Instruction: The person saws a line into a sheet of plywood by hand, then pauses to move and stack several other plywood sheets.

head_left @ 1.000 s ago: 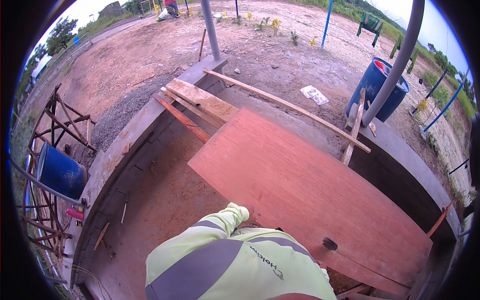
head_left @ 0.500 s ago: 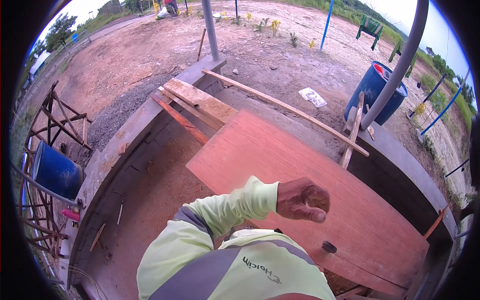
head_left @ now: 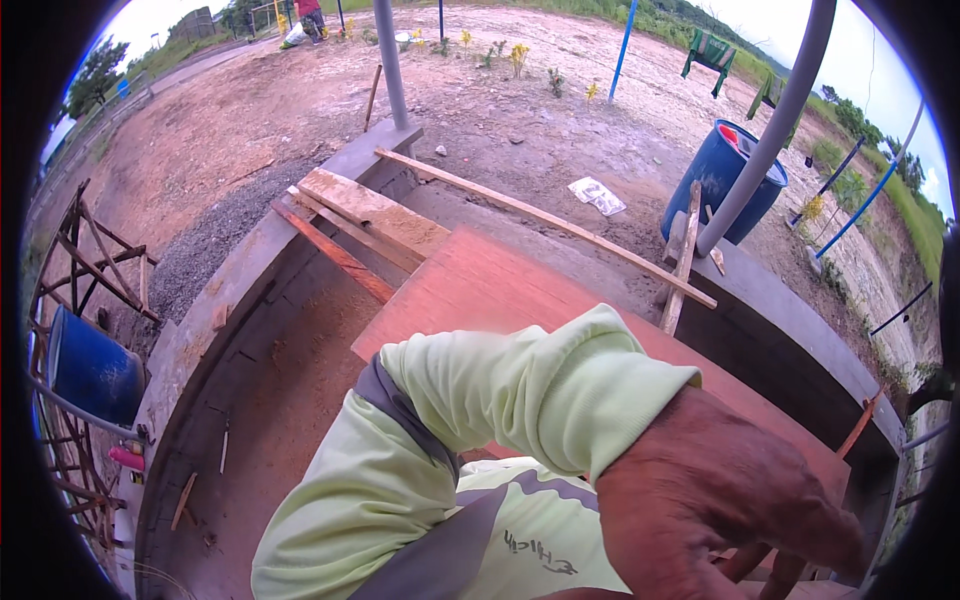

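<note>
My left hand (head_left: 715, 500) reaches across my body at the lower right, very close to the camera, in a pale green-and-grey sleeve (head_left: 510, 390). Its fingers are apart and curved downward, with no object visible in them. Beneath and beyond it lies a large reddish plywood board (head_left: 490, 290) on the concrete structure. Rough planks (head_left: 370, 220) extend from beneath its far left end, and a long batten (head_left: 550, 226) runs beyond it. My right hand does not show.
A curved concrete wall (head_left: 170, 400) borders the dirt-floored pit. Blue drums (head_left: 95, 365) stand outside it, one beside a leaning post (head_left: 760, 150) at right. Timber trestles (head_left: 100, 260) are at left. A person (head_left: 308, 22) stands far off, near small yellow plants.
My left hand and forearm have risen into view and swung rightward toward the camera, now covering much of the board. The surroundings have shifted slightly leftward in the picture.
</note>
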